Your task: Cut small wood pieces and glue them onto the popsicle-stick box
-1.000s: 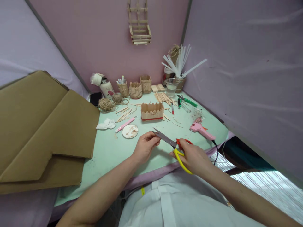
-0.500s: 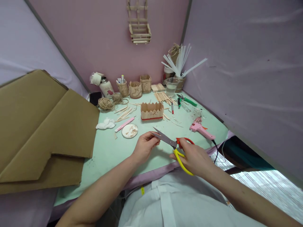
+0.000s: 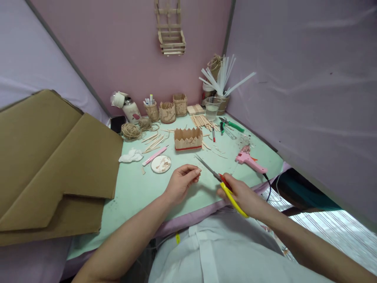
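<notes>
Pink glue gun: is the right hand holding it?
No, the right hand holds scissors; the pink glue gun lies on the table.

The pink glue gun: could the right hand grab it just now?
Probably not yet: the right hand is holding the scissors. Otherwise the way looks free, with nothing visible standing between it and the pink glue gun.

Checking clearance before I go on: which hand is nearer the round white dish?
Left. The left hand is to the right of the round white dish and a little nearer the camera; the right hand, holding the scissors, is farther off to the right.
</notes>
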A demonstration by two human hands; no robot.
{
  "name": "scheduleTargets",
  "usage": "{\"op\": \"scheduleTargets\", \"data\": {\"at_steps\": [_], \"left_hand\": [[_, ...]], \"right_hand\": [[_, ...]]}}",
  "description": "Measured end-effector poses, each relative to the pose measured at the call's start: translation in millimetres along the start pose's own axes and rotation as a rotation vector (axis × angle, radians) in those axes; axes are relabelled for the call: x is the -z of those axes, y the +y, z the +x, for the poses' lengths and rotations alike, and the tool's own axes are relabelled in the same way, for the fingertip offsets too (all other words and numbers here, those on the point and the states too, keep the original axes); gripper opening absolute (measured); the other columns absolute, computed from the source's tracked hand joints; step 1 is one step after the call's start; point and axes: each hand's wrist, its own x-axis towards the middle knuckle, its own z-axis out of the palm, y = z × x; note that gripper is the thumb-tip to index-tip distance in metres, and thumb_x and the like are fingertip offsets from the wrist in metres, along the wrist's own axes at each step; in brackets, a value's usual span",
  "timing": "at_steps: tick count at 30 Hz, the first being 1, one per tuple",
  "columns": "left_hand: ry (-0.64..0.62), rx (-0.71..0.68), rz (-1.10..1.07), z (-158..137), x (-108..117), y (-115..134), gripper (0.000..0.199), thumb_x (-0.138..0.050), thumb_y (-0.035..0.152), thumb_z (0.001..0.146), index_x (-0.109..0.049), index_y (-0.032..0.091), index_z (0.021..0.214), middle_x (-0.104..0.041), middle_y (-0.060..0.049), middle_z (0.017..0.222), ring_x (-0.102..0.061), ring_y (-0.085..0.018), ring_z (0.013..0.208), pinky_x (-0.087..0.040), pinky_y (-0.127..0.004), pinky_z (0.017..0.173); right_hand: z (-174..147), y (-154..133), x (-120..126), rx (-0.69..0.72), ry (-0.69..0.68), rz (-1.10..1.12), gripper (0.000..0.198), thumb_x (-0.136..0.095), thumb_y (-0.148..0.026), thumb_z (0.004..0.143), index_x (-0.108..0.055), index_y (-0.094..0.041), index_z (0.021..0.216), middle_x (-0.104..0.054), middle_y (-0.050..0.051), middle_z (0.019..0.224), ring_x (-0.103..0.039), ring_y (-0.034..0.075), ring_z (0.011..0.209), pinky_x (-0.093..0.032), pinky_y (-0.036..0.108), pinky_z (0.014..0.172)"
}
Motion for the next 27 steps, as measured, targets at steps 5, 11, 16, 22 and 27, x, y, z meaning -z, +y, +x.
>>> {"op": "scheduleTargets", "data": {"at_steps": [5,11,16,22,27], "left_hand": [[0.021,-0.007,-0.082,1,2,0,0.017,-0.071,0.027,0.065,-0.063,0.014,0.073,-0.056,0.000,0.066,-0.048,-0.007,0.060,-0.037,-0.020,0.057],[0.016,-0.060,-0.142,2,1,0,0.012,-0.068,0.023,0.067,-0.063,0.014,0.073,-0.053,0.000,0.067,-0.045,-0.007,0.062,-0.036,-0.019,0.056],[0.017,-0.048,-0.128,0,-1,0,0.011,-0.067,0.022,0.067,-0.064,0.015,0.075,-0.054,0.001,0.068,-0.045,-0.007,0.062,-0.035,-0.020,0.057],[0.007,-0.089,-0.050,0,-1,-1,0.013,-0.067,0.025,0.068,-0.063,0.016,0.076,-0.054,0.001,0.065,-0.046,-0.008,0.060,-0.036,-0.021,0.058],[-0.023,-0.115,-0.043,0,0,-2,0.014,-0.067,0.026,0.069,-0.062,0.016,0.077,-0.056,0.001,0.067,-0.047,-0.008,0.061,-0.036,-0.022,0.060]], "right_hand": [[2,-5,-4,-0.058,0.055,-0.059,0.026,-0.051,-0.045,0.080,-0.036,-0.024,0.081,-0.054,-0.003,0.070,-0.048,0.014,0.056,-0.026,0.023,0.051],[3,-11,-10,-0.059,0.084,-0.152,0.026,-0.051,-0.045,0.080,-0.040,-0.022,0.087,-0.058,0.001,0.076,-0.053,0.017,0.061,-0.025,0.024,0.051],[5,-15,-12,-0.067,0.094,-0.179,0.027,-0.049,-0.045,0.082,-0.041,-0.021,0.090,-0.060,0.003,0.077,-0.056,0.019,0.062,-0.024,0.025,0.051],[5,-14,-11,-0.058,0.097,-0.207,0.029,-0.050,-0.048,0.081,-0.040,-0.022,0.089,-0.060,0.002,0.074,-0.057,0.019,0.061,-0.023,0.025,0.050],[2,-14,-8,-0.051,0.082,-0.222,0.030,-0.048,-0.050,0.082,-0.039,-0.022,0.089,-0.058,0.000,0.067,-0.057,0.019,0.060,-0.024,0.024,0.049]]}}
